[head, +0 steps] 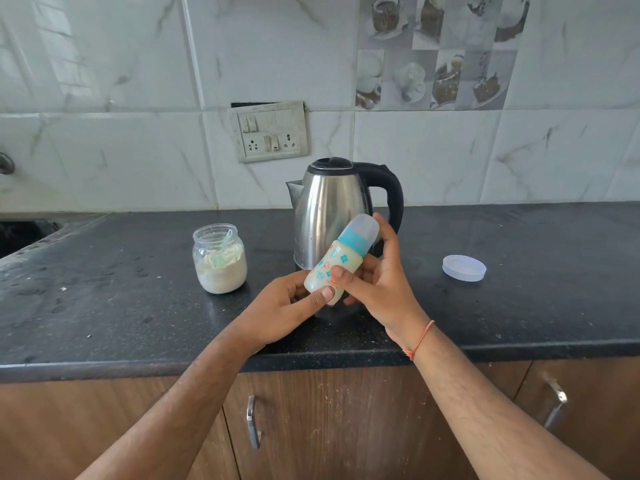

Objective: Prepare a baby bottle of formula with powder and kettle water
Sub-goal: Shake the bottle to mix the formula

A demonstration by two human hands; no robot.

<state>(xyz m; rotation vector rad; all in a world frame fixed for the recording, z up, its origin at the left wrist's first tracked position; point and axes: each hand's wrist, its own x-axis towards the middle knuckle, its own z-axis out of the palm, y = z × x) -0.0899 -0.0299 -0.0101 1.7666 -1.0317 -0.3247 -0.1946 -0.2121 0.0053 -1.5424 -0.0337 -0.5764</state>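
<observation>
step: mixing, i judged | bottle (337, 263) capped, milky, tilted cap toward 1 o'clock above the desk (138, 306), before the kettle (332, 209) | left hand (287, 306) fingers gripped its base, right hand (377, 282) fingers gripped its body | advice: check collar tight, shake firmly, jar (219, 259) at 9 o'clock

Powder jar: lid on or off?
Off. The powder jar stands open-mouthed left of the kettle, a scoop handle poking out of the powder. A loose lid, likely its own, lies on the counter far right.
</observation>
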